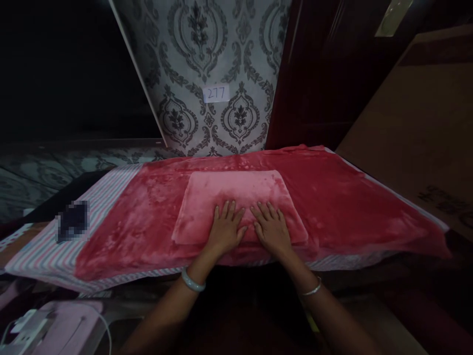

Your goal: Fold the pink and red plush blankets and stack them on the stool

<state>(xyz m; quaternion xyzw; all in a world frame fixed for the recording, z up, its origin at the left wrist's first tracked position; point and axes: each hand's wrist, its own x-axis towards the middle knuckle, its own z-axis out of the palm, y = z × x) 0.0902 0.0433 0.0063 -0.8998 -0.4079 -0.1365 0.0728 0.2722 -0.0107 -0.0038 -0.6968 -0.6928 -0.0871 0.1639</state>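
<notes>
A pink plush cloth (pixel 236 185), flat and roughly rectangular, lies on a larger red plush blanket (pixel 340 197). My left hand (pixel 226 228) rests palm down on the lower middle of the pink cloth, fingers spread. Just to its right, my right hand (pixel 272 229) lies flat on the same cloth, its fingers also apart. Neither hand grips anything. The two thumbs point toward each other with a small gap between them. Part of the pink cloth is hidden beneath both palms.
Under the blanket is a striped cloth (pixel 107 192), with a dark blurred object (pixel 73 221) on its left part. A large cardboard box (pixel 417 128) stands at the right. A dark screen (pixel 70 74) is at the left. A power strip (pixel 29 330) sits lower left.
</notes>
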